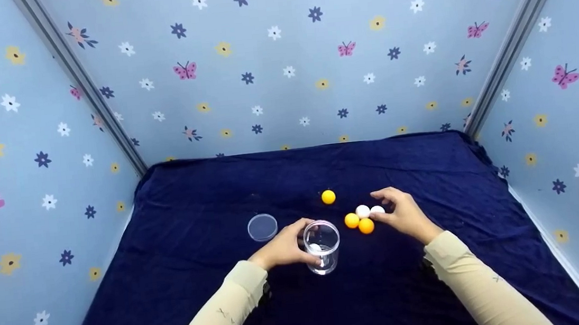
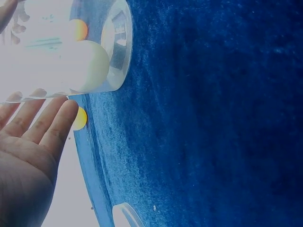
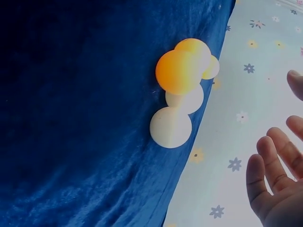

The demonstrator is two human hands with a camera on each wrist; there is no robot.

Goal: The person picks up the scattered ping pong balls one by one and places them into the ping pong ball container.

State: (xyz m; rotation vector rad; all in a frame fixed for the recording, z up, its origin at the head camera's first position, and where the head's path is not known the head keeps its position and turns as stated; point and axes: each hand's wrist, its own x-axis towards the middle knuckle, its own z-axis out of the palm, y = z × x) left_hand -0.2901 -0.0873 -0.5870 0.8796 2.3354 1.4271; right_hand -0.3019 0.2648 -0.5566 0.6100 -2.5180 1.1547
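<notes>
My left hand (image 1: 286,245) grips a clear plastic jar (image 1: 329,259) from its left side, thumb in front and fingers behind. The jar stands upright with its mouth uncovered, and one white ball (image 2: 87,68) lies at its bottom. To the right, my right hand (image 1: 403,214) hovers by a small group of balls with thumb and fingers spread apart. Nearest to it is a white ball (image 3: 171,127), just off the thumb tip in the head view. Another white ball (image 1: 363,211) and two orange balls (image 1: 366,226) sit close against it.
A lone orange ball (image 1: 328,197) lies farther back on the dark blue cloth (image 1: 207,191). Left of the jar lies a clear round lid (image 1: 263,227). Flower-patterned walls (image 1: 280,68) enclose the table at the back and both sides.
</notes>
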